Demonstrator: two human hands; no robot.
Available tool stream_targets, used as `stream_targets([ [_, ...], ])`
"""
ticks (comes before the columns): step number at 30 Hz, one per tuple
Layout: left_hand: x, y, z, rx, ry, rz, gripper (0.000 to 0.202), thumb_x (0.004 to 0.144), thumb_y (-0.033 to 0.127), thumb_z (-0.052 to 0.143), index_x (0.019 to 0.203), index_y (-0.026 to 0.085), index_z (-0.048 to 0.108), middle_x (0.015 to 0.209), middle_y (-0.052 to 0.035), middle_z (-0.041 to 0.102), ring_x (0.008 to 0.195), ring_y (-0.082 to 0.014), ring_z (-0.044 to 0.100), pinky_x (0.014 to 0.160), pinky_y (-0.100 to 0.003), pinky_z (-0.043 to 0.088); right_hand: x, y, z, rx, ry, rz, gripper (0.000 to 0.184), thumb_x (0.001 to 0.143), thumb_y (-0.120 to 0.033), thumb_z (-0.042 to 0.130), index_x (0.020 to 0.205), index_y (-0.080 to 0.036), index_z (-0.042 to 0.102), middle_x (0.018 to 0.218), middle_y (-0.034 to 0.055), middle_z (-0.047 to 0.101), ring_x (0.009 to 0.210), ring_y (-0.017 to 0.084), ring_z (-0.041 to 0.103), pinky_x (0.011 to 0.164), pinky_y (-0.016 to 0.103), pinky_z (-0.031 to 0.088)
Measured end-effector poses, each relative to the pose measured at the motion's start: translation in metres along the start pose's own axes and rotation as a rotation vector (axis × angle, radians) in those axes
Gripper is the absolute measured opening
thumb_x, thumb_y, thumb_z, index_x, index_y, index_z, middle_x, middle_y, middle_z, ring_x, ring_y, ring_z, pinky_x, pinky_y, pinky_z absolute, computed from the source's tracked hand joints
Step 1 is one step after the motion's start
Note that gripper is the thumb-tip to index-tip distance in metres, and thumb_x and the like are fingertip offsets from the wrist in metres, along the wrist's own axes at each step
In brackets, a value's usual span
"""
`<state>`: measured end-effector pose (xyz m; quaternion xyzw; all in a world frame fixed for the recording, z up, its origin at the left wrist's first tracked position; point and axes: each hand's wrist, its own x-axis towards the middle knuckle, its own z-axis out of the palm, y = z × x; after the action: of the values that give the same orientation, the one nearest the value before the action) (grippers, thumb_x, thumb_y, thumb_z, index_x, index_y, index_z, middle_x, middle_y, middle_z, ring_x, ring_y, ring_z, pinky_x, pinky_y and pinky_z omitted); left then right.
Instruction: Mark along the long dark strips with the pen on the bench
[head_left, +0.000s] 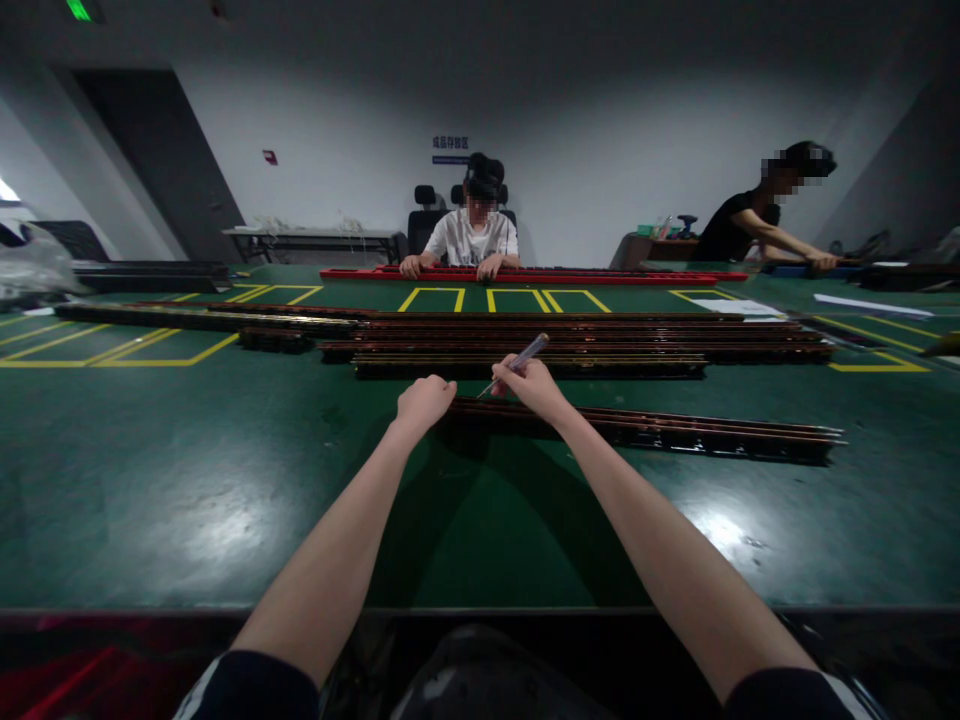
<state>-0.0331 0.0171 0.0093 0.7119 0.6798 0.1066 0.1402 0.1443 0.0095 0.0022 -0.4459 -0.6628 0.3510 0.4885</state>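
Note:
A long dark rail with reddish strips lies across the green table in front of me. My left hand is curled closed at the rail's left end, touching it; what it grips is hidden. My right hand is closed round a slim screwdriver-like tool with a clear handle, its tip pointing down-left toward the rail's left end.
Several more long dark rails are stacked just beyond. Yellow marked boxes line the table. A seated person opposite rests hands on a red rail. Another person works at the far right.

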Motion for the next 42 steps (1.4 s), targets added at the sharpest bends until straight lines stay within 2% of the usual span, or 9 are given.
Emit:
stream_targets([
  [6, -0.002, -0.001, -0.004, 0.046, 0.006, -0.013, 0.042, 0.093, 0.038, 0.035, 0.082, 0.018, 0.070, 0.091, -0.0110, 0.073, 0.087, -0.0232, 0.069, 0.075, -0.031, 0.051, -0.001, 0.002, -0.003, 0.014, 0.007, 0.005, 0.020, 0.082, -0.029, 0.062, 0.066, -0.018, 0.057, 0.054, -0.0002, 0.064, 0.052, 0.012, 0.060, 0.061, 0.026, 0.050],
  [18, -0.003, -0.006, -0.009, 0.039, -0.012, -0.047, 0.039, 0.094, 0.036, 0.037, 0.081, 0.017, 0.068, 0.085, -0.0107, 0.073, 0.080, -0.0215, 0.069, 0.069, -0.028, 0.051, -0.002, 0.003, -0.010, 0.122, -0.001, 0.074, 0.021, 0.079, -0.030, 0.065, 0.064, -0.017, 0.057, 0.053, -0.0004, 0.063, 0.051, 0.011, 0.060, 0.058, 0.025, 0.050],
  [21, -0.005, -0.004, -0.009, 0.036, 0.028, -0.044, 0.037, 0.094, 0.034, 0.037, 0.084, 0.016, 0.068, 0.090, -0.0117, 0.073, 0.083, -0.0224, 0.069, 0.071, -0.030, 0.052, -0.003, 0.001, -0.010, 0.136, 0.009, 0.109, 0.022, 0.079, -0.029, 0.063, 0.062, -0.017, 0.056, 0.052, -0.0005, 0.063, 0.049, 0.011, 0.058, 0.056, 0.024, 0.049],
  [26, -0.010, 0.003, -0.006, -0.001, 0.103, 0.010, 0.036, 0.096, 0.029, 0.031, 0.094, 0.016, 0.065, 0.093, -0.0103, 0.072, 0.083, -0.0204, 0.068, 0.071, -0.028, 0.052, -0.003, 0.002, -0.010, 0.138, 0.043, 0.126, 0.020, 0.079, -0.025, 0.059, 0.061, -0.017, 0.055, 0.052, -0.0005, 0.062, 0.048, 0.010, 0.057, 0.052, 0.022, 0.046],
  [30, -0.012, 0.008, -0.003, 0.003, 0.140, 0.092, 0.036, 0.097, 0.030, 0.031, 0.091, 0.016, 0.064, 0.091, -0.0086, 0.071, 0.082, -0.0189, 0.067, 0.073, -0.028, 0.051, -0.003, 0.004, -0.010, 0.144, 0.066, 0.118, 0.019, 0.077, -0.023, 0.057, 0.059, -0.018, 0.054, 0.050, -0.0012, 0.060, 0.047, 0.010, 0.057, 0.050, 0.021, 0.045],
  [34, -0.014, 0.013, 0.002, 0.062, 0.176, 0.197, 0.036, 0.097, 0.031, 0.032, 0.097, 0.017, 0.065, 0.101, -0.0094, 0.068, 0.092, -0.0207, 0.065, 0.082, -0.031, 0.050, -0.002, 0.006, -0.010, 0.174, 0.130, 0.126, 0.018, 0.073, -0.023, 0.056, 0.057, -0.019, 0.053, 0.046, -0.0026, 0.056, 0.045, 0.010, 0.055, 0.049, 0.022, 0.045],
  [37, -0.013, 0.014, 0.006, 0.097, 0.153, 0.239, 0.037, 0.097, 0.031, 0.031, 0.102, 0.018, 0.066, 0.106, -0.0098, 0.067, 0.098, -0.0223, 0.064, 0.086, -0.033, 0.049, -0.002, 0.010, -0.010, 0.182, 0.121, 0.109, 0.017, 0.072, -0.027, 0.057, 0.058, -0.019, 0.053, 0.047, -0.0027, 0.056, 0.045, 0.010, 0.055, 0.049, 0.022, 0.045],
  [42, -0.011, 0.012, 0.008, 0.052, 0.083, 0.259, 0.041, 0.097, 0.032, 0.030, 0.092, 0.018, 0.068, 0.102, -0.0082, 0.069, 0.094, -0.0197, 0.064, 0.083, -0.030, 0.050, -0.002, 0.014, -0.012, 0.158, 0.068, 0.080, 0.023, 0.073, -0.038, 0.060, 0.062, -0.019, 0.053, 0.050, -0.0023, 0.058, 0.048, 0.011, 0.057, 0.050, 0.022, 0.044],
])
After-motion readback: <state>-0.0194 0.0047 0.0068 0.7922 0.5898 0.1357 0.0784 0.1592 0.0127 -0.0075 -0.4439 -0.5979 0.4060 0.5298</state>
